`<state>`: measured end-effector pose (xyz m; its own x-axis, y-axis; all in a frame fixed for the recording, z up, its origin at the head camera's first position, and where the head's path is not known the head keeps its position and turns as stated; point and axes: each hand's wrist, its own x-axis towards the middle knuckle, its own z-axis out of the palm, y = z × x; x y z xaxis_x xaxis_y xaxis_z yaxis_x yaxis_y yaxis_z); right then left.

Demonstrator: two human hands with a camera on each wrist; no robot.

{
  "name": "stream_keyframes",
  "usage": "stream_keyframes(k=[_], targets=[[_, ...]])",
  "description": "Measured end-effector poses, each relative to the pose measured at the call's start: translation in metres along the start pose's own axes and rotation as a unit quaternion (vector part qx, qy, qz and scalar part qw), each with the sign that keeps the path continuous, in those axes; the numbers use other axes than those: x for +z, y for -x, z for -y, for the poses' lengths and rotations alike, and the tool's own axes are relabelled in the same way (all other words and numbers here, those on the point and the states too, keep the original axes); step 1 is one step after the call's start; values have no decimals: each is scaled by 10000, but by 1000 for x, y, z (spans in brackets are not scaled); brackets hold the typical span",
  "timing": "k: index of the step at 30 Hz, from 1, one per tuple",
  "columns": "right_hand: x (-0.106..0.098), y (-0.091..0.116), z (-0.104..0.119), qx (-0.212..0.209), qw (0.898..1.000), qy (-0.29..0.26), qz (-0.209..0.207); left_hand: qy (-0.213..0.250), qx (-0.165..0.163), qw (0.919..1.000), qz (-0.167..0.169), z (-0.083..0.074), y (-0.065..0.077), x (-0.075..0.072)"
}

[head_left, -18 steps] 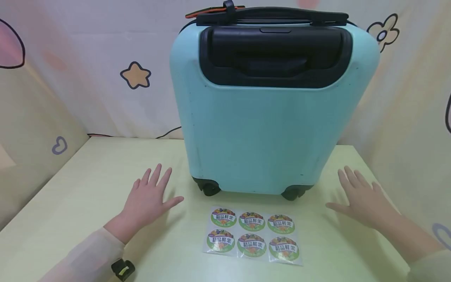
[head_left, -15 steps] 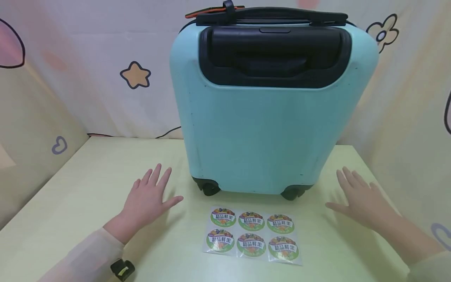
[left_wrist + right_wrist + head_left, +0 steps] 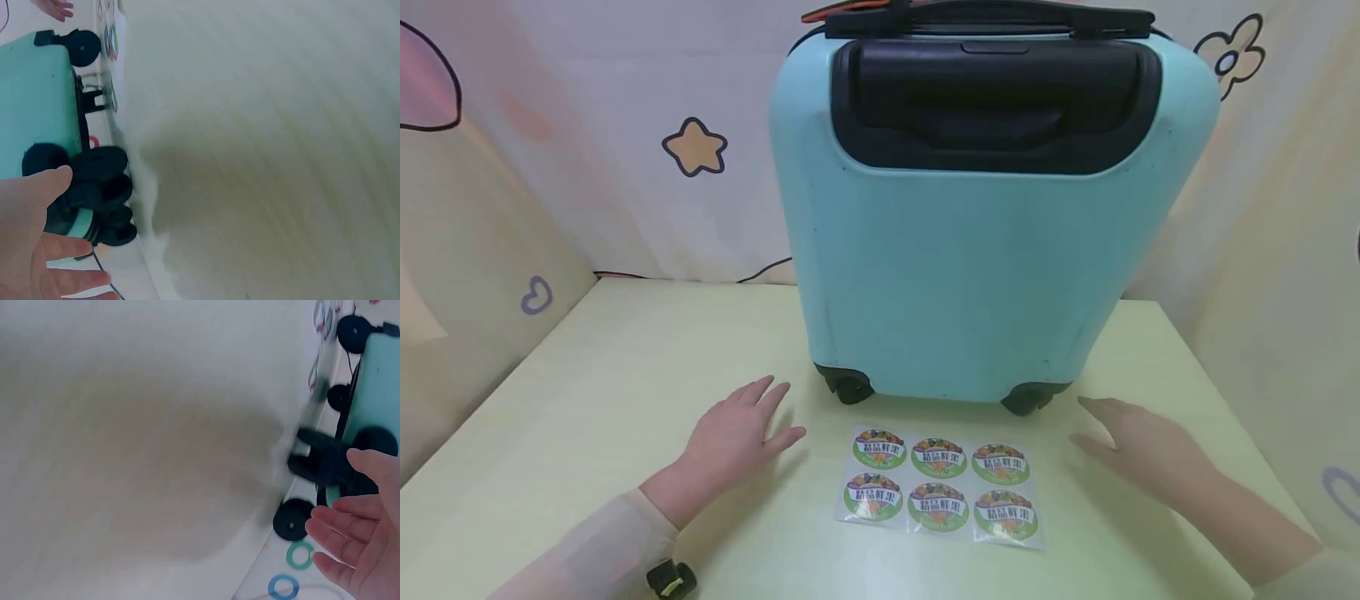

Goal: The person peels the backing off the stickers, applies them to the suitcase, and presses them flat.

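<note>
A light-blue suitcase [image 3: 955,275] with black trim stands upright on its wheels on the table, its black handle recess facing me. In front of it lies a flat sheet of round fruit stickers [image 3: 938,483] with green lower edges and Chinese lettering. My left hand [image 3: 730,442] hovers to the left of the sheet, fingers extended and thumb apart, holding nothing. On the other side, my right hand [image 3: 1150,450] reaches inward with its fingers toward the sheet, touching nothing. Both wrist views show bare palms beside the suitcase's wheels [image 3: 82,47].
The pale table [image 3: 625,358] extends on both sides of the suitcase. Printed curtains [image 3: 587,192] enclose it at the back and sides. A thin dark cable [image 3: 766,270] runs behind the table's far edge. A dark band [image 3: 672,578] sits on the left sleeve.
Both hands have moved inward toward the sticker sheet, and their fingers are less spread. The right hand has turned its fingers inward. The head view has tilted slightly down; suitcase and sheet stay in place.
</note>
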<state>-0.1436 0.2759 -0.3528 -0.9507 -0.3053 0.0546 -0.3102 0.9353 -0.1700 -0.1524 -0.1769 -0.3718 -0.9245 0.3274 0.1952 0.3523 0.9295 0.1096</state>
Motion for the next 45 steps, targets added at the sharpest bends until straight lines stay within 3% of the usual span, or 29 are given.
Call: stream_keyframes(k=[12, 23, 30, 41, 45], targets=[[10, -4, 50, -570, 9980, -257, 19, 501, -162, 9957, 760, -28, -2, -2], [25, -22, 101, -1714, 9845, -341, 173, 1383, -187, 9844, 1075, -39, -3, 11], [32, -29, 124, -1721, 9816, -457, 694, 1547, -245, 9806, 1175, -46, -1, 16], [43, -36, 133, -1508, 9838, -247, 937, 764, -45, 9897, 1212, -54, -1, 23], [44, -36, 134, -1382, 9854, -65, 988, 843, 44, 9894, 1182, -56, -2, 23]])
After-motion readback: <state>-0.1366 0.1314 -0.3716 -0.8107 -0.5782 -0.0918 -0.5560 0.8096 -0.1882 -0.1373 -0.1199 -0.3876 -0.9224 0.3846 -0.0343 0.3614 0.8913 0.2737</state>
